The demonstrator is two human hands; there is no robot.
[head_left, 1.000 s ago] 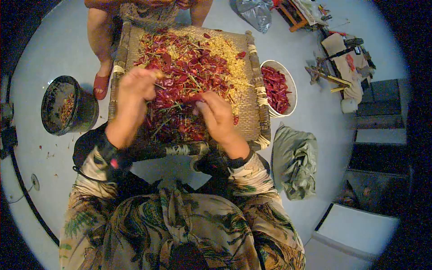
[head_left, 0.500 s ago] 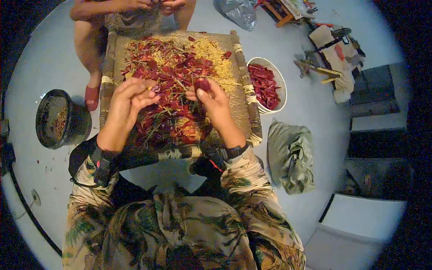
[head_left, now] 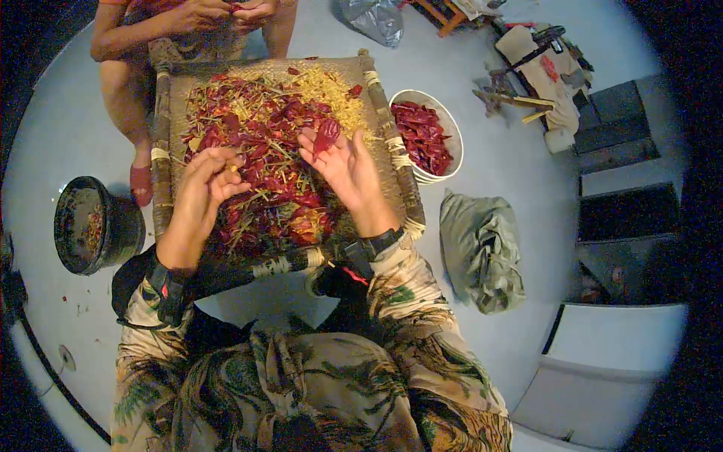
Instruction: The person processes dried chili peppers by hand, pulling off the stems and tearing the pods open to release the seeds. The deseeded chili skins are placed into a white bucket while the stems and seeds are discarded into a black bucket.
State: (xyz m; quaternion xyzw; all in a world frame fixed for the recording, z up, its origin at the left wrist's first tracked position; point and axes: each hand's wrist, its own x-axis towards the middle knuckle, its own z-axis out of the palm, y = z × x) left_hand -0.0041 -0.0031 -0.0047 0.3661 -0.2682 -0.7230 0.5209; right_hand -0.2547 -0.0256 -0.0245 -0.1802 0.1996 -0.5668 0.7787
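Note:
My right hand (head_left: 352, 172) is turned palm up over the pile, with a dark red dried chili pepper (head_left: 326, 137) resting on its fingers. To its left, my left hand (head_left: 200, 190) has curled fingers; a small yellowish bit shows near the thumb, too small to name. Beneath both hands spreads a heap of dried chilies (head_left: 260, 139), mixed with stems. Yellow seeds (head_left: 340, 98) cover the far right part of the woven bed (head_left: 380, 162), which has a wooden frame bound with cord.
A white bucket (head_left: 459, 143) of red chilies stands right of the frame; a black bucket (head_left: 124, 235) stands left. On the floor lie a grey-green sack (head_left: 482, 252) and a plastic bag (head_left: 374, 19). Another person's hands (head_left: 252, 15) hold something red at the far side.
My right hand has opened out and turned palm up, with the chili now lying on its fingers. My left hand stays curled on the left. The whole view has shifted slightly.

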